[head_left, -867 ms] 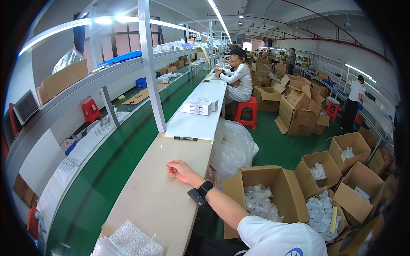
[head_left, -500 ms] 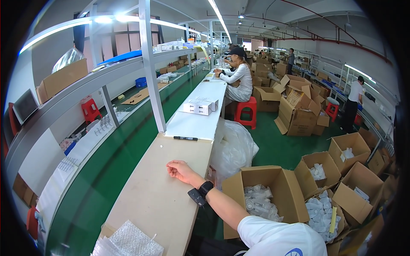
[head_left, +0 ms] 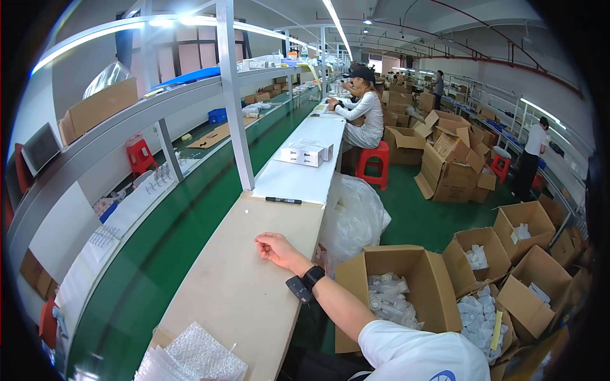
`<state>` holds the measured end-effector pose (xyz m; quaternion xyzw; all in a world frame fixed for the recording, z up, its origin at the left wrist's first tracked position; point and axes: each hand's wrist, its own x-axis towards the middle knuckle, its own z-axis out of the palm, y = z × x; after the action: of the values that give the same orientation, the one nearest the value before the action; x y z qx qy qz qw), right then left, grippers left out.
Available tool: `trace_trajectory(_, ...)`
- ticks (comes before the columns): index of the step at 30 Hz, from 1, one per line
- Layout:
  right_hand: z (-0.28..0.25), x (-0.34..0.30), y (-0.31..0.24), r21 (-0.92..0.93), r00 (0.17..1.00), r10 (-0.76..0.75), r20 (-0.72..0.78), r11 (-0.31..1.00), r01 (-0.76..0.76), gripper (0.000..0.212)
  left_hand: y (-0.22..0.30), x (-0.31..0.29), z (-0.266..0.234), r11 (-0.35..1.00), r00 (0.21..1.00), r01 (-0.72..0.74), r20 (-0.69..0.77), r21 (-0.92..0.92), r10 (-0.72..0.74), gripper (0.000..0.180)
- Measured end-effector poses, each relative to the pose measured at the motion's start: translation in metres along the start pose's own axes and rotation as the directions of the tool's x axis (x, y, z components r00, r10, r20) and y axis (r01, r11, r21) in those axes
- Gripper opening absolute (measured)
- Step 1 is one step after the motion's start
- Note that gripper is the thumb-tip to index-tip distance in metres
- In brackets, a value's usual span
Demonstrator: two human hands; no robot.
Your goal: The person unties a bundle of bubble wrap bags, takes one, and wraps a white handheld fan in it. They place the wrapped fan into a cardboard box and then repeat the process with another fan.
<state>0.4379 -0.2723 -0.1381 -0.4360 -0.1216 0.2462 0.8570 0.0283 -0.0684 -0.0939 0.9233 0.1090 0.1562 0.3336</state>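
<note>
Bare right hand (head_left: 276, 249), half-open, seemingly empty, lies mid-frame; sweeping up-frame could knock the slim black marker (head_left: 283, 200) off the beige desk (head_left: 222, 279).

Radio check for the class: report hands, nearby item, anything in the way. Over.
Right hand: fingers loosely curled, nothing seen held. Left hand: not clearly in view. Black marker: beyond right hand, untouched. Way between: no obstacle seen.

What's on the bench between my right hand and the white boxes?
A black marker lies crosswise between your right hand and the white boxes, as the head view shows.
</note>
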Motion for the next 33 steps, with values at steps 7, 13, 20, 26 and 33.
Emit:
trace_trajectory(7, -0.004, 0.003, 0.003, 0.032, 1.000, -0.001, -0.012, 0.999, 0.002, 0.014, -0.001, 0.000, -0.003, 0.991, 0.994, -0.105, 0.039, 0.088, 0.102, 0.017)
trace_trajectory(13, -0.005, 0.003, 0.004, 0.037, 1.000, -0.005, 0.002, 0.999, 0.005, 0.013, -0.005, -0.002, 0.004, 0.999, 0.999, -0.042, -0.032, 0.028, 0.043, 0.017)
trace_trajectory(20, -0.004, 0.002, 0.002, 0.027, 1.000, -0.014, 0.007, 1.000, 0.014, 0.013, -0.006, -0.002, 0.004, 0.999, 0.999, -0.026, -0.023, 0.033, 0.027, 0.018)
trace_trajectory(26, 0.000, -0.001, 0.003, 0.020, 1.000, -0.022, 0.003, 1.000, 0.022, 0.012, 0.003, -0.003, 0.000, 1.000, 1.000, 0.011, -0.025, -0.008, -0.011, 0.021)
trace_trajectory(33, -0.002, 0.000, 0.001, 0.017, 1.000, -0.018, -0.016, 1.000, 0.019, 0.012, 0.003, -0.001, 0.003, 1.000, 0.999, 0.007, -0.047, 0.007, -0.007, 0.024)
